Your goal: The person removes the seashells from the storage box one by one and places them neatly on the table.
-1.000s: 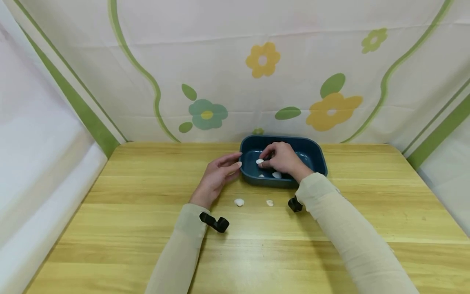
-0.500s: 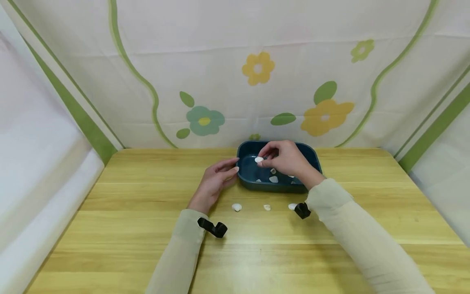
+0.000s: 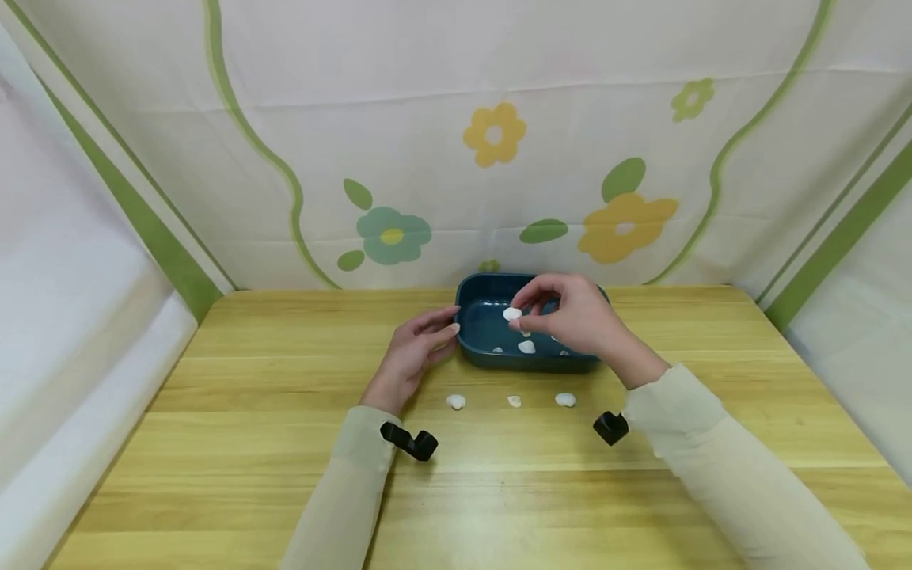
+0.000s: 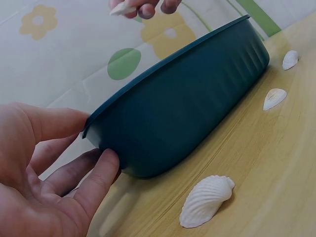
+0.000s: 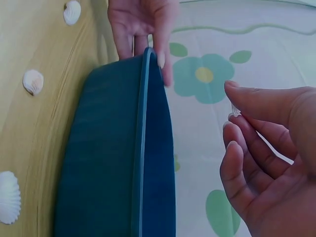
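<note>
Count: 1 tub [image 3: 527, 362], far side of desk [image 3: 492, 507]; 3 desk shells [image 3: 514, 401] in a row just on its near side; ≥4 tub shells [image 3: 526, 347], some part-hidden. R hand [image 3: 573, 314] above tub, fingertips pinching 1 white shell [image 3: 512, 314]. L hand [image 3: 412, 348] fingers approx. straight, spread, touching tub's L end. L wrist view: ribs on nearest shell; tub shells in head view only. Desk lt. wood-grain; white cloth [image 3: 385, 55] w/ flowers behind.
</note>
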Tool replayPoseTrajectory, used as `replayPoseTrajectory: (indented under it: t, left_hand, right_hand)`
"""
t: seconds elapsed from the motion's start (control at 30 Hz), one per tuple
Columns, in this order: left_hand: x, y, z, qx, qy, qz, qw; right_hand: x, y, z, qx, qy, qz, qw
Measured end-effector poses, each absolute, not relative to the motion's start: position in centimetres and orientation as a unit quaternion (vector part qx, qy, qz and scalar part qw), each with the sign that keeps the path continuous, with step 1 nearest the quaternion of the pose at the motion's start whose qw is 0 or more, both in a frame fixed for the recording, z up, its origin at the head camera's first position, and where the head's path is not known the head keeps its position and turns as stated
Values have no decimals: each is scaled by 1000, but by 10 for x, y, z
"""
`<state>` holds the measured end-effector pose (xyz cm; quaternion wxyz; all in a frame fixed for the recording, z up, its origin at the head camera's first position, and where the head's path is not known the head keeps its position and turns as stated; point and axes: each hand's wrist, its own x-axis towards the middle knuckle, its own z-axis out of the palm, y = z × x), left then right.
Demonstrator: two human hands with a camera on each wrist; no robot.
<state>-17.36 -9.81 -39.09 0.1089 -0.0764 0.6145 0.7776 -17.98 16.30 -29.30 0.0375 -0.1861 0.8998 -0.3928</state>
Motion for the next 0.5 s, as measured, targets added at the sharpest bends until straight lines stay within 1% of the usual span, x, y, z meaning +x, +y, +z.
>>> replayPoseTrajectory:
  t: [0.5]
  left_hand:
    - [-174,-98,-391,-78,615,776,117]
  right_hand:
    - [-158,173,-291,-194,894,-402,35]
